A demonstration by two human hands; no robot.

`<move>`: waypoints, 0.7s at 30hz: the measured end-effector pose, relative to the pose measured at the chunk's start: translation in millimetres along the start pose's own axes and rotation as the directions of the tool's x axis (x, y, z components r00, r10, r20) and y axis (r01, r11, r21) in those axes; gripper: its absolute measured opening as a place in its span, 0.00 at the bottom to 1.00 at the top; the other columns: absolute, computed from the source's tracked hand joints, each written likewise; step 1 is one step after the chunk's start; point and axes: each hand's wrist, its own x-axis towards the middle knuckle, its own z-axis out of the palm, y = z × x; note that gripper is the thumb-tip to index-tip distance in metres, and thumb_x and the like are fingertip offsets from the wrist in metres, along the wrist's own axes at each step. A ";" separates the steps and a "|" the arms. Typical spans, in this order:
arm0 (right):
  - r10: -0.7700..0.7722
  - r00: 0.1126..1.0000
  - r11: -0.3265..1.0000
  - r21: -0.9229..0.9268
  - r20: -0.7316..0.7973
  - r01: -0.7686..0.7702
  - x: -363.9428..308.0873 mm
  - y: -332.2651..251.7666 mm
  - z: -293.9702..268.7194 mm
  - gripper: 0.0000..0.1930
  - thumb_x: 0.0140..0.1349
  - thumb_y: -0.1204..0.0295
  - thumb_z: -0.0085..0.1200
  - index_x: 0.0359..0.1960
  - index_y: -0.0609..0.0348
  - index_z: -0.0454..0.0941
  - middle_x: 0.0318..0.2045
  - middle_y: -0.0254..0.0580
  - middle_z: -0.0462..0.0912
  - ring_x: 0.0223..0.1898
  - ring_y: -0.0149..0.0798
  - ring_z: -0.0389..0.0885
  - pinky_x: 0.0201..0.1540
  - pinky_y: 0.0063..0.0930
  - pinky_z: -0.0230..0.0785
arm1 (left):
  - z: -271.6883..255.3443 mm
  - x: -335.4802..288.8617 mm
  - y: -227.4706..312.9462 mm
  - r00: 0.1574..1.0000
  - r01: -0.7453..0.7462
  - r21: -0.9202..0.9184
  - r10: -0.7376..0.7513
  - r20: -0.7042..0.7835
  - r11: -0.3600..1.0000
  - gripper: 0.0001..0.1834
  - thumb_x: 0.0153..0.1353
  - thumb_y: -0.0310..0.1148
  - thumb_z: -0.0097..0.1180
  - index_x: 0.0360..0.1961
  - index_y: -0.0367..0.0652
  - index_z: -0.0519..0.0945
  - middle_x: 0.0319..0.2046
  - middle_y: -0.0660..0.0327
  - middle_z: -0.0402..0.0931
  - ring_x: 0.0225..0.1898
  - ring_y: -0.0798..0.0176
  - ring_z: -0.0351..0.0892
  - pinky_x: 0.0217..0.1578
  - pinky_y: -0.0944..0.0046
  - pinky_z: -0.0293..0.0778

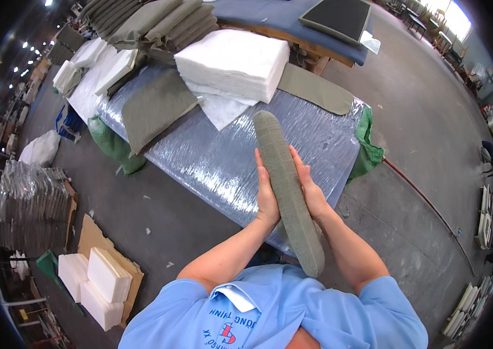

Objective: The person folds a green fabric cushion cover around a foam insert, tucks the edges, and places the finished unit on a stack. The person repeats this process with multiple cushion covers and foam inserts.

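A grey-green fabric cushion (286, 186), long with rounded ends, stands on edge between my palms, its narrow side facing up. My left hand (266, 195) presses against its left face, and my right hand (311, 189) presses against the right face, fingers pointing away from me. The near end of the cushion reaches my chest. Beneath it is a table covered in shiny clear plastic (200, 166). Farther back on that table sits a thick stack of white wadding sheets (232, 61). Flat green fabric pieces (156, 107) lie left of the stack, and another green piece (316, 90) lies right of it.
Folded green covers (159, 23) are piled behind the table. A blue table (258, 14) with a dark panel (336, 20) stands beyond. White foam blocks (98, 285) rest on cardboard at lower left, near plastic-wrapped stacks (31, 203). A thin rod (426, 200) extends right.
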 end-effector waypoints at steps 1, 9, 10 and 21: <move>0.011 1.000 0.999 0.030 -0.005 -0.010 -2.7 0.9 -1.1 0.49 0.69 0.28 0.25 0.82 0.45 0.35 0.82 0.41 0.38 0.82 0.45 0.38 0.81 0.45 0.35 | 2.2 -2.4 -3.9 1.000 0.000 -0.010 -0.001 -0.004 1.000 0.42 0.77 0.64 0.25 0.82 0.55 0.34 0.81 0.56 0.39 0.80 0.52 0.45 0.77 0.54 0.48; -0.015 0.997 0.989 0.142 -0.070 0.025 10.4 19.8 -14.8 0.52 0.69 0.28 0.35 0.82 0.51 0.38 0.82 0.43 0.40 0.82 0.45 0.37 0.81 0.44 0.31 | -15.1 27.1 -67.1 0.989 -0.129 0.204 0.140 -0.039 0.970 0.41 0.79 0.59 0.27 0.82 0.46 0.37 0.77 0.53 0.48 0.77 0.55 0.52 0.74 0.55 0.55; -0.020 0.996 0.991 0.133 -0.083 0.031 9.4 26.0 -14.0 0.53 0.68 0.27 0.35 0.82 0.51 0.38 0.82 0.43 0.40 0.82 0.45 0.37 0.81 0.44 0.31 | -18.5 25.4 -71.5 0.988 -0.136 0.243 0.150 -0.041 0.960 0.39 0.80 0.56 0.30 0.82 0.48 0.39 0.75 0.54 0.54 0.74 0.56 0.57 0.72 0.56 0.60; -0.052 0.998 0.998 0.044 0.031 0.050 82.4 -15.1 -47.3 0.45 0.75 0.34 0.19 0.82 0.53 0.40 0.81 0.48 0.44 0.82 0.47 0.40 0.81 0.42 0.31 | -2.1 73.8 -0.8 0.999 -0.032 0.035 0.032 -0.003 0.999 0.42 0.79 0.58 0.26 0.81 0.42 0.35 0.81 0.50 0.40 0.81 0.51 0.40 0.78 0.56 0.44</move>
